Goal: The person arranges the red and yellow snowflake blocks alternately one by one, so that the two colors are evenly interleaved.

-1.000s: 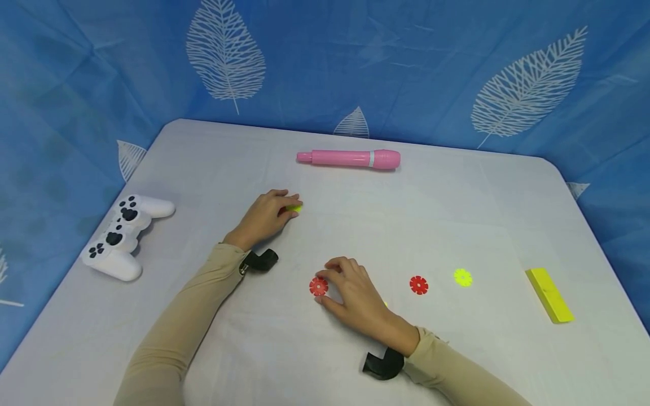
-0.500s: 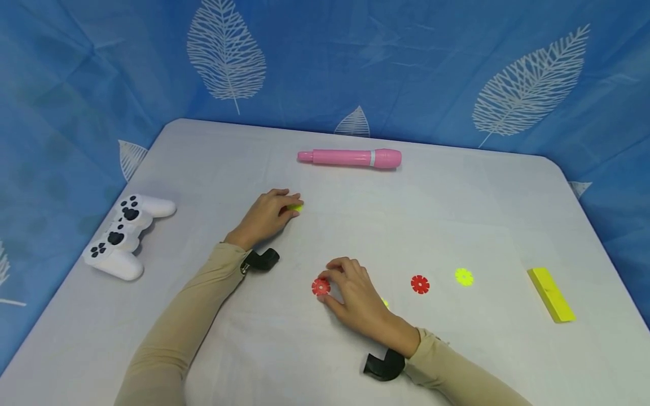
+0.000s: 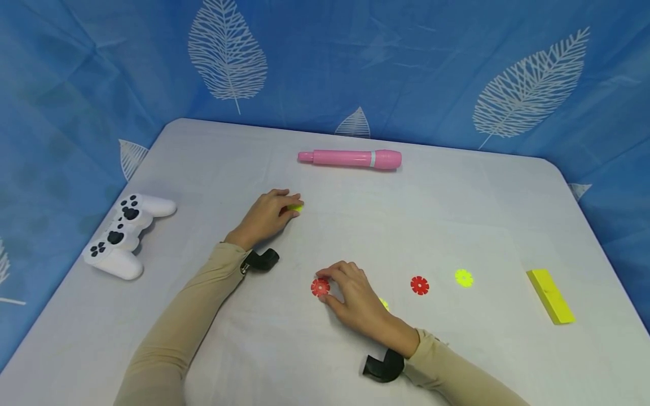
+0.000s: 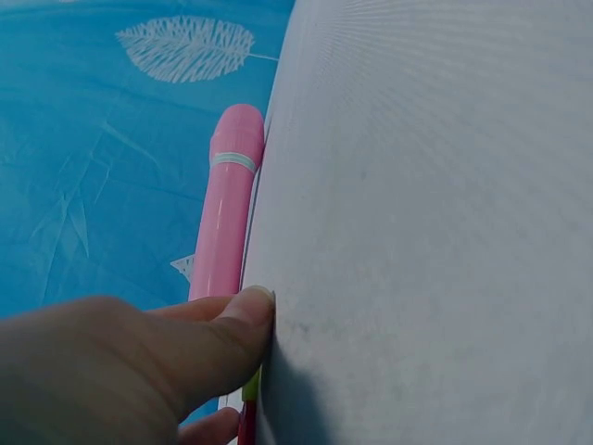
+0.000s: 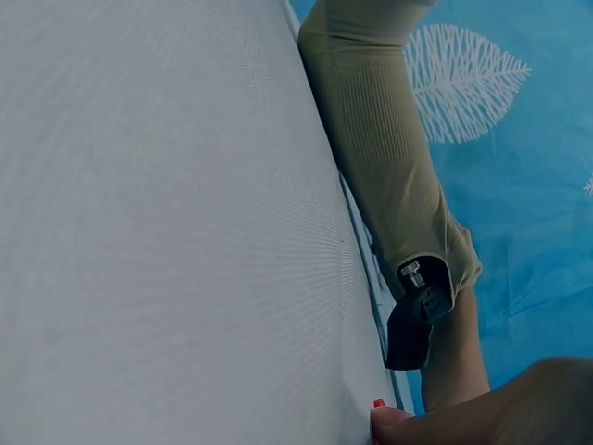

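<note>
Head view: both hands are at small notched discs on the white table (image 3: 487, 208). Left hand (image 3: 265, 216) is drawn into a narrow pinch, thumb and fingers on the pinched yellow disc (image 3: 296, 208); only its outer edge shows, fingers cover the rest. Right hand (image 3: 358, 303) has a wider pinch: forefinger at the far edge of the pinched red disc (image 3: 320, 287), thumb at the near edge, disc face visible between them. Left wrist view shows yellow-green below the thumb plus a red sliver (image 4: 246, 423); can't tell what that sliver belongs to.

Step in hand, my read: grip stage, one disc per hand. Can't tell if either is off the table. Next move probably calls for light, even rim pressure; thin parts like these could slip or flip if squeezed unevenly.

Layout: pinched red disc sits nearer the body and right of the pinched yellow disc, well apart. Half-hidden yellow disc (image 3: 384, 304) is just beside the right hand, partly behind it. Loose red disc (image 3: 420, 285) lies right of that, loose yellow disc (image 3: 464, 278) further right, neither touched. Yellow block (image 3: 550, 296) far right, pink microphone (image 3: 347, 158) beyond the left hand, white controller (image 3: 133, 228) off left; all untouched.
</note>
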The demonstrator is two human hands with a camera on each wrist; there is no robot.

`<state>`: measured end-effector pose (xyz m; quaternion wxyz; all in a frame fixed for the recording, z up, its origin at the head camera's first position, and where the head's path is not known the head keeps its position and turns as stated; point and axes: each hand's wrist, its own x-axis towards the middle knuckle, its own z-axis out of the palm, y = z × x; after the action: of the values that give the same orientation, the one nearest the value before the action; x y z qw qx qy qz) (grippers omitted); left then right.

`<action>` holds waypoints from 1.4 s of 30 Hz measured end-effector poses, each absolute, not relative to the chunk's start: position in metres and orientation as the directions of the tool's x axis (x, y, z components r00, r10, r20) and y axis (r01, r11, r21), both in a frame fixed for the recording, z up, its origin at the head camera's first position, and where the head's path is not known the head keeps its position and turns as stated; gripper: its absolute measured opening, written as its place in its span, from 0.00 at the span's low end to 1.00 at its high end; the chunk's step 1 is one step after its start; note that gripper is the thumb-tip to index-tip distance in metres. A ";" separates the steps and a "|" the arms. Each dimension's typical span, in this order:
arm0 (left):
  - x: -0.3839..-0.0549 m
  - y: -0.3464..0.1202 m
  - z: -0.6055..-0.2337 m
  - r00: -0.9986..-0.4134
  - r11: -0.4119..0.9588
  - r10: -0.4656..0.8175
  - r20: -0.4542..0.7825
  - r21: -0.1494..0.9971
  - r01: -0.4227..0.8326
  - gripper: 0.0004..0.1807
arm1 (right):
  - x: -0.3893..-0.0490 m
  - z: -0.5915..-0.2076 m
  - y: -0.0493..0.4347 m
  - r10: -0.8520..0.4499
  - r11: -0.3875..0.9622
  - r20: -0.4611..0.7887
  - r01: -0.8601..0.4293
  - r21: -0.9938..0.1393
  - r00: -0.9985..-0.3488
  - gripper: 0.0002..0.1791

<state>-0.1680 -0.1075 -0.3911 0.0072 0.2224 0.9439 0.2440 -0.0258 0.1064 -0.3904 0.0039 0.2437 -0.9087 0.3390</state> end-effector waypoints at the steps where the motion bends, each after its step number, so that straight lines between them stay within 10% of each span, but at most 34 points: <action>1: -0.168 -0.108 -0.391 -0.901 0.783 0.424 0.094 0.462 0.417 0.16 | -0.026 -0.390 0.106 -0.439 0.649 0.171 -0.442 -0.619 -0.882 0.19; 42: -0.167 -0.108 -0.390 -0.903 0.785 0.419 0.090 0.465 0.410 0.16 | -0.027 -0.389 0.107 -0.568 0.521 0.109 -0.459 -0.719 -0.816 0.14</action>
<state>-0.1668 -0.1076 -0.3903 0.0091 0.2195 0.9446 0.2440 -0.0272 0.1070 -0.3892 -0.0697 0.2954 -0.8694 0.3900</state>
